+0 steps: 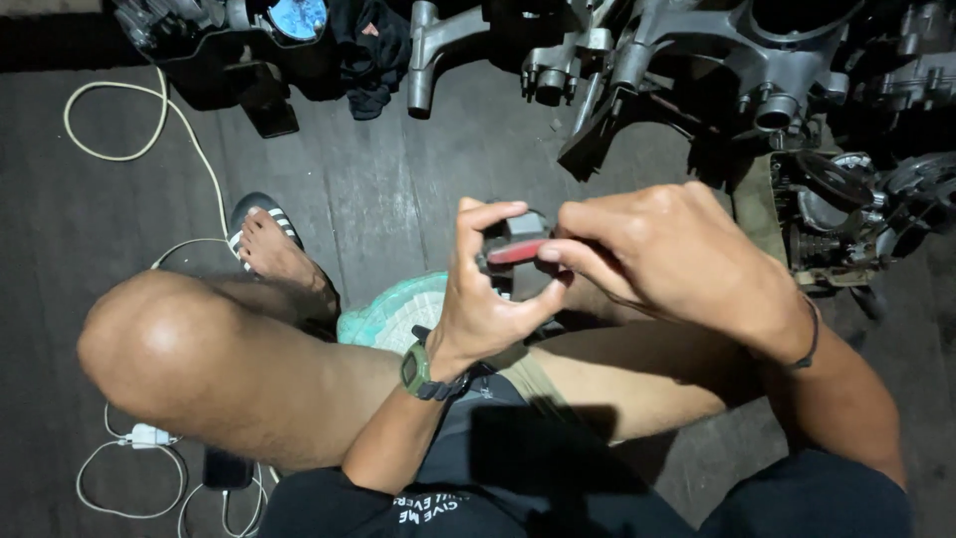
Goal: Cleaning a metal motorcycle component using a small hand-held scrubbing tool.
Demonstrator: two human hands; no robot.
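- 2 hands: left hand, right hand
- 1 small grey and red part held between them
- 1 green wristwatch
- 1 striped sandal
- 1 white cable
- 1 white charger plug
- 1 dark phone
- 1 pale green sack
- 1 thin wristband

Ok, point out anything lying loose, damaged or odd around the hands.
Nothing looks damaged. The left hand and right hand together hold a small red and grey part. The only untidy bits: a white cable snakes loose across the dark floor, and grey metal castings lie heaped at the top.
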